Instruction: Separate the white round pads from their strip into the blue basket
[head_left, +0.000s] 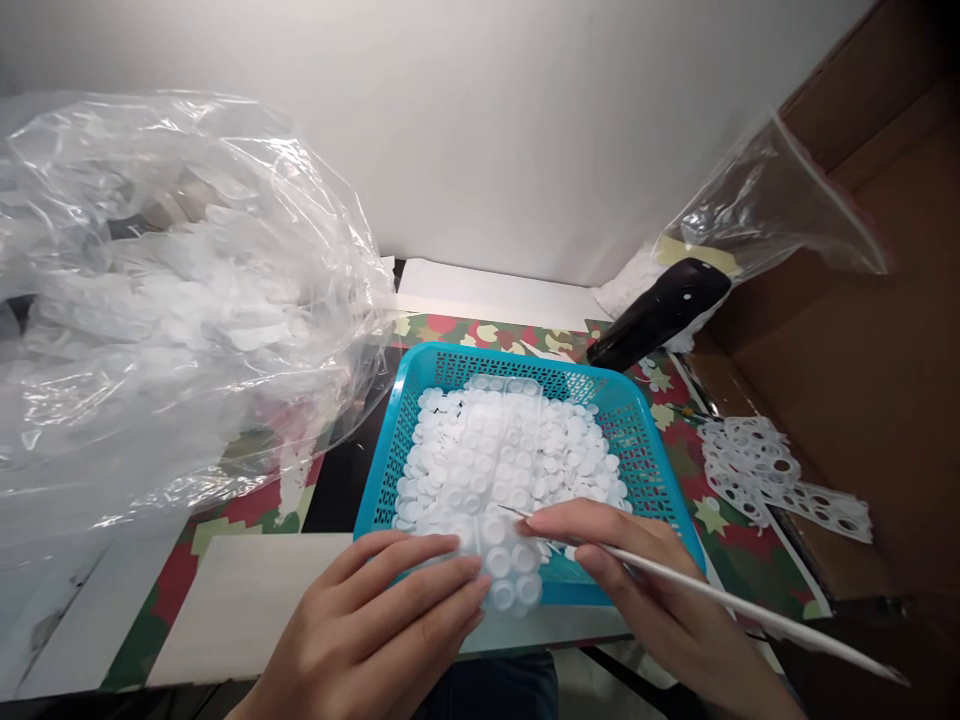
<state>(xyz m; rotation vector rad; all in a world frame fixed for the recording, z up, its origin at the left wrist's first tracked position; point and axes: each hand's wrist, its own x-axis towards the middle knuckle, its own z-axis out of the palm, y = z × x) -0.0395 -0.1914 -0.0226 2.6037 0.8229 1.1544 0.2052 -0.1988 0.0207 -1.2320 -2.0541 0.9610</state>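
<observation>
A translucent soft plastic sheet with rows of round raised cups (501, 480) lies over a heap of small white discs (577, 450) in a blue basket (675, 500). Its near end hangs over the basket's front rim. My left hand (390, 610) grips that near end, fingers laid over the top; the thumb is hidden. Between thumb and fingers, my right hand (645, 570) pinches a slim white pen-like tool (750, 605). The tool's thin pointed tip is at the sheet, near the middle seam; whether it touches is hard to tell.
A big clear bag (187, 300) of translucent pieces fills the left. Behind the basket's right corner is a black handle-like object (660, 310). Perforated plastic scraps (772, 475) lie at right beside a cardboard box (862, 350). A white wall (487, 130) stands behind.
</observation>
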